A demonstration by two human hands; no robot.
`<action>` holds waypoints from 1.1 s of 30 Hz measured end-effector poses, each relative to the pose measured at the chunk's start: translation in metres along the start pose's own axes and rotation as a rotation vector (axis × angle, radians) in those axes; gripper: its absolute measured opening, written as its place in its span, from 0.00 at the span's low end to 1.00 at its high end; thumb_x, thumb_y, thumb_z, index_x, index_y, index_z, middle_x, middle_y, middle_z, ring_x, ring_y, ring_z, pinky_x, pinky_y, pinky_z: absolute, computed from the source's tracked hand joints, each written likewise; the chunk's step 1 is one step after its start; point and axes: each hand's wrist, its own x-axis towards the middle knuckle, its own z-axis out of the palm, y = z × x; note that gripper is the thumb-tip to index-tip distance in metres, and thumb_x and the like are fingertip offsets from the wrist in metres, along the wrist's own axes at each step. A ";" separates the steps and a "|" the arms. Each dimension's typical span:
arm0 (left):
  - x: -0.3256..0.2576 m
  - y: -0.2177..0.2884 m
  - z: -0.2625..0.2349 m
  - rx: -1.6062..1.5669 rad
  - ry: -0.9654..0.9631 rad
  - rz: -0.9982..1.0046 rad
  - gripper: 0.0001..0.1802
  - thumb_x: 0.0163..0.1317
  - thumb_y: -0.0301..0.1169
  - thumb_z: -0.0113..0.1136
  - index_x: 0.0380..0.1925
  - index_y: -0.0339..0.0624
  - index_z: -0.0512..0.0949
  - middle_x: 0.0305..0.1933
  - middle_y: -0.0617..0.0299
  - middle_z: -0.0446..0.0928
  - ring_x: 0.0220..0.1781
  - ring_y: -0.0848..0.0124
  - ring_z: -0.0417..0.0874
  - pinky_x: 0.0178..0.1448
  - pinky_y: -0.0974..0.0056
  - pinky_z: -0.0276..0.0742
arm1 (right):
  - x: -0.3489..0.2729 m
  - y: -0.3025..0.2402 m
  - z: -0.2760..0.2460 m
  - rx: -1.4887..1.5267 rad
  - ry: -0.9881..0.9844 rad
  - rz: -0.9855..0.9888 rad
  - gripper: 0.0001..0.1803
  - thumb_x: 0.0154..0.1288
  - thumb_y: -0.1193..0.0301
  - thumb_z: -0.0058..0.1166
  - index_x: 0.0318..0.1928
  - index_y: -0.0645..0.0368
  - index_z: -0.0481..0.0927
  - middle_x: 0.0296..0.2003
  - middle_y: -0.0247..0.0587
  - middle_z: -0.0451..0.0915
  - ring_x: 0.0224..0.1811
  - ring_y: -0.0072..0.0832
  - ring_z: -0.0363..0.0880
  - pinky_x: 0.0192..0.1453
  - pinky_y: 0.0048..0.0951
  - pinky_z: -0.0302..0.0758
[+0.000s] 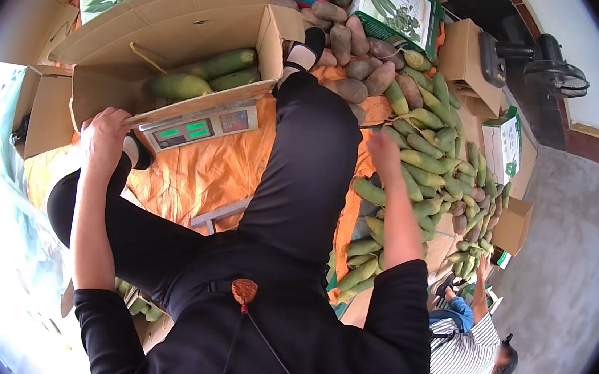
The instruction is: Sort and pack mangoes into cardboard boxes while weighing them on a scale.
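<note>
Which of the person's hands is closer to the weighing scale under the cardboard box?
Left. The left hand grips the box flap beside the scale; the right hand is across the leg, at the green fruit pile.

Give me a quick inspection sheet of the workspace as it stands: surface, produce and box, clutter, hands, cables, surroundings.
Surface: orange sheet spread on the floor under the person's legs.
Job's things: open cardboard box holding a few green fruits, standing on a digital scale; long heap of green fruits to the right, brown ones at its far end.
Clutter: printed cartons and plain empty boxes around the heap.
Hands: left hand grips the box's front edge; right hand reaches into the heap, grasp unclear.
Cables: thin cord hanging from the person's chest.
Surroundings: another person crouching at the heap's near end; fan by the wall.
</note>
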 end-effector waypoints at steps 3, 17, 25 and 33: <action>0.000 0.003 -0.001 -0.006 -0.009 -0.007 0.08 0.55 0.28 0.59 0.35 0.42 0.80 0.33 0.59 0.78 0.41 0.58 0.80 0.50 0.56 0.71 | -0.050 0.061 0.036 -0.119 -0.127 0.264 0.11 0.61 0.67 0.53 0.39 0.62 0.77 0.34 0.57 0.80 0.40 0.53 0.78 0.43 0.45 0.75; -0.001 0.015 -0.009 0.041 0.029 -0.015 0.16 0.50 0.32 0.65 0.40 0.41 0.80 0.37 0.58 0.79 0.47 0.58 0.77 0.65 0.53 0.60 | -0.083 0.096 0.066 -0.851 -0.639 0.265 0.28 0.62 0.76 0.52 0.62 0.44 0.64 0.65 0.31 0.61 0.67 0.34 0.59 0.64 0.45 0.65; 0.004 0.014 -0.009 0.053 -0.012 -0.044 0.16 0.51 0.32 0.65 0.41 0.41 0.80 0.37 0.59 0.79 0.47 0.60 0.78 0.67 0.52 0.59 | -0.104 0.134 0.095 -1.144 -0.647 0.132 0.29 0.67 0.72 0.49 0.67 0.40 0.60 0.64 0.31 0.64 0.64 0.30 0.63 0.61 0.45 0.64; 0.002 0.009 -0.006 0.033 0.031 -0.016 0.15 0.48 0.31 0.66 0.38 0.43 0.81 0.33 0.61 0.78 0.46 0.62 0.78 0.67 0.51 0.59 | -0.103 0.135 0.095 -1.077 -0.601 0.024 0.27 0.65 0.70 0.53 0.63 0.43 0.65 0.54 0.31 0.73 0.57 0.31 0.71 0.58 0.42 0.66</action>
